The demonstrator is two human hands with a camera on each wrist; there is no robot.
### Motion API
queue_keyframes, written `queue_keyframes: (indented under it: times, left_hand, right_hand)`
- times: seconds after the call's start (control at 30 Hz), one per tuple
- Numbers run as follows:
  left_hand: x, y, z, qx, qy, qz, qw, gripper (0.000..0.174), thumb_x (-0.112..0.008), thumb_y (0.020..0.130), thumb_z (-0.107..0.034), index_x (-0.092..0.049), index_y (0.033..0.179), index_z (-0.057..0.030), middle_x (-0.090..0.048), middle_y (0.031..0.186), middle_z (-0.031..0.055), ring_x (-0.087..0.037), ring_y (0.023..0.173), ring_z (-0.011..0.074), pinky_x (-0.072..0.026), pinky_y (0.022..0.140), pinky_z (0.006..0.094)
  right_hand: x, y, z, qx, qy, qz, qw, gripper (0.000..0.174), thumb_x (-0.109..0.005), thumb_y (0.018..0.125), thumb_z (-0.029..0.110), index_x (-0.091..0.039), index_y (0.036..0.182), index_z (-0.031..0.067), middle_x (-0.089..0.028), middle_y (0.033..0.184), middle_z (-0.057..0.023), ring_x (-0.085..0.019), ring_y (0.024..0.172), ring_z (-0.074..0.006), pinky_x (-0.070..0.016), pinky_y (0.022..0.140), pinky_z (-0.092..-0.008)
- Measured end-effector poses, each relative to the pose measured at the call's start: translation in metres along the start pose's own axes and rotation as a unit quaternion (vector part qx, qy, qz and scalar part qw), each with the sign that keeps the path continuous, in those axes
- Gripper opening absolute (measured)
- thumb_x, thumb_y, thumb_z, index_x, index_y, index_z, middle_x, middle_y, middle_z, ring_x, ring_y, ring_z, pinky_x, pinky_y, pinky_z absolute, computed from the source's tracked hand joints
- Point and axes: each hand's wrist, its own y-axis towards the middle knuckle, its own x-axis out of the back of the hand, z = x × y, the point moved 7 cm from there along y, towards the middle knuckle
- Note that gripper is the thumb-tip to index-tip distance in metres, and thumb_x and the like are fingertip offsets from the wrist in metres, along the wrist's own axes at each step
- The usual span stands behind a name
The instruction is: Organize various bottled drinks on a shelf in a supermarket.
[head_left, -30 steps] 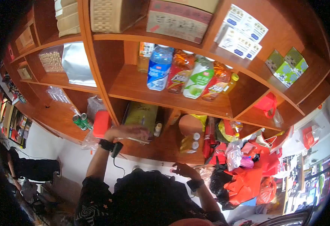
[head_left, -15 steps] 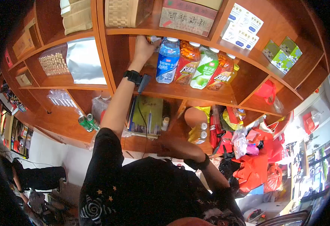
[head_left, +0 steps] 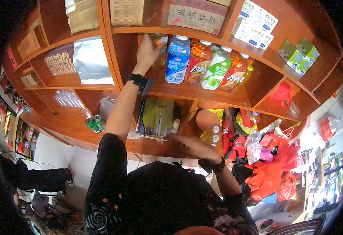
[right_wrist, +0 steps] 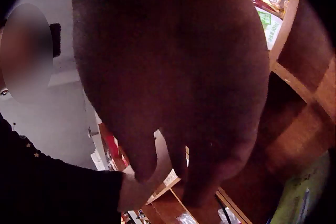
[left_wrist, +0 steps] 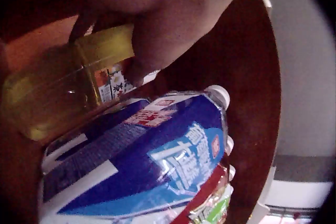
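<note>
Clear plastic with a yellow liquid inside makes up the yellow bottle [left_wrist: 58, 95], smooth and rounded, with a small printed paper label on its side. The left hand [left_wrist: 157, 14] has its thumb and fingers curled round it, gripping at the label. The head view shows this grip raised into a compartment of the wooden shelf [head_left: 202, 96], with the bottle upright and close to the compartment's left wall. The hand hides whether its base rests on the board.

Just right of the grip stands a blue-labelled bottle [left_wrist: 157, 155]. It is bigger, with ribbed clear plastic, a glossy blue and white wrap and a white cap, and it is close against the yellow bottle. Further right of the grip in the same row come a red-labelled bottle [head_left: 199, 64] of amber drink and a green-labelled bottle [head_left: 217, 70], both glossy and white-capped. A black wrist band [head_left: 137, 80] sits on the arm below the grip.

Well below the grip, the right hand [head_left: 197, 145] is spread flat with its fingers straight. It holds nothing and lies over the front edge of the lower board. Between that hand and the grip, an olive-green flat package [head_left: 158, 117] leans in the lower compartment. The shelving is reddish-brown polished wood with rounded front edges.
</note>
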Motion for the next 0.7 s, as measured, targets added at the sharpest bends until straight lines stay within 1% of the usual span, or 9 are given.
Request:
queue_keyframes:
  times: [0.1, 0.23, 0.33, 0.37, 0.43, 0.47, 0.53, 0.6, 0.7]
  left_hand:
    - [0.043, -0.050, -0.037, -0.109, -0.023, -0.121, 0.986, 0.061, -0.080, 0.089, -0.025, -0.045, 0.133, 0.0003, -0.061, 0.130, 0.0270, -0.062, 0.119, 0.0441, -0.0536, 0.092, 0.0475]
    - [0.062, -0.138, -0.031, -0.099, -0.168, -0.115, 0.974, 0.066, -0.082, 0.089, -0.015, -0.046, 0.140, 0.0051, -0.059, 0.132, 0.0196, -0.059, 0.123, 0.0302, -0.0461, 0.107, 0.0410]
    - [0.085, -0.203, -0.052, -0.095, -0.169, -0.104, 0.976, 0.068, -0.084, 0.084, -0.008, -0.045, 0.139, 0.0051, -0.055, 0.133, 0.0170, -0.056, 0.122, 0.0284, -0.0436, 0.108, 0.0401]
    - [0.094, -0.225, -0.066, -0.144, -0.159, -0.108, 0.971, 0.072, -0.086, 0.082, -0.008, -0.045, 0.139, 0.0050, -0.054, 0.132, 0.0167, -0.055, 0.124, 0.0275, -0.0433, 0.108, 0.0406]
    - [0.095, -0.258, -0.081, -0.099, -0.218, -0.087, 0.967, 0.073, -0.086, 0.082, -0.006, -0.043, 0.140, 0.0043, -0.054, 0.131, 0.0170, -0.055, 0.124, 0.0281, -0.0450, 0.107, 0.0417]
    - [0.081, -0.274, -0.067, 0.048, -0.314, 0.004, 0.948, 0.072, -0.085, 0.080, -0.004, -0.045, 0.139, 0.0040, -0.054, 0.131, 0.0177, -0.056, 0.123, 0.0302, -0.0463, 0.104, 0.0426]
    - [0.082, -0.285, -0.110, -0.096, -0.193, 0.056, 0.975, 0.073, -0.085, 0.077, -0.004, -0.045, 0.138, 0.0031, -0.056, 0.128, 0.0202, -0.058, 0.121, 0.0361, -0.0470, 0.103, 0.0449]
    - [0.066, -0.300, -0.126, -0.146, -0.165, 0.093, 0.971, 0.072, -0.084, 0.076, -0.005, -0.048, 0.137, 0.0025, -0.059, 0.126, 0.0240, -0.059, 0.117, 0.0422, -0.0474, 0.101, 0.0481]
    - [0.023, -0.308, -0.143, -0.091, -0.211, 0.236, 0.944, 0.061, -0.085, 0.077, -0.008, -0.056, 0.130, 0.0021, -0.063, 0.127, 0.0233, -0.061, 0.115, 0.0408, -0.0481, 0.101, 0.0488]
  right_hand:
    - [0.024, 0.019, 0.006, -0.045, 0.080, -0.037, 0.995, 0.054, -0.066, 0.098, 0.012, -0.051, 0.150, 0.0100, -0.064, 0.130, -0.0178, -0.065, 0.114, -0.0326, -0.0519, 0.096, -0.0391]
    - [0.079, 0.020, 0.051, -0.023, 0.078, -0.156, 0.984, 0.066, -0.072, 0.095, 0.015, -0.047, 0.155, 0.0142, -0.059, 0.137, -0.0153, -0.060, 0.123, -0.0307, -0.0507, 0.099, -0.0376]
    - [0.098, 0.019, 0.071, 0.055, 0.020, -0.209, 0.976, 0.076, -0.077, 0.090, 0.021, -0.043, 0.158, 0.0128, -0.048, 0.154, -0.0185, -0.043, 0.145, -0.0357, -0.0351, 0.120, -0.0441]
    - [0.099, 0.017, 0.075, 0.053, 0.000, -0.221, 0.974, 0.077, -0.077, 0.090, 0.022, -0.042, 0.158, 0.0116, -0.046, 0.155, -0.0184, -0.043, 0.145, -0.0358, -0.0355, 0.120, -0.0443]
    - [0.103, 0.014, 0.078, 0.048, -0.020, -0.225, 0.973, 0.079, -0.077, 0.090, 0.023, -0.040, 0.159, 0.0102, -0.045, 0.156, -0.0185, -0.043, 0.144, -0.0366, -0.0368, 0.119, -0.0448]
    - [0.102, 0.012, 0.078, 0.042, -0.017, -0.219, 0.975, 0.079, -0.077, 0.090, 0.024, -0.040, 0.158, 0.0099, -0.045, 0.155, -0.0187, -0.044, 0.143, -0.0374, -0.0377, 0.118, -0.0451]
    - [0.096, 0.004, 0.073, 0.014, -0.006, -0.203, 0.979, 0.078, -0.076, 0.091, 0.025, -0.039, 0.158, 0.0095, -0.046, 0.154, -0.0193, -0.046, 0.142, -0.0386, -0.0398, 0.117, -0.0457]
    - [0.095, -0.010, 0.062, -0.026, 0.002, -0.191, 0.981, 0.076, -0.075, 0.092, 0.026, -0.040, 0.157, 0.0091, -0.047, 0.151, -0.0202, -0.047, 0.139, -0.0397, -0.0423, 0.114, -0.0464]
    - [0.080, -0.043, 0.026, -0.060, -0.046, -0.188, 0.979, 0.063, -0.071, 0.095, 0.025, -0.045, 0.150, 0.0066, -0.053, 0.143, -0.0209, -0.053, 0.133, -0.0415, -0.0457, 0.109, -0.0464]
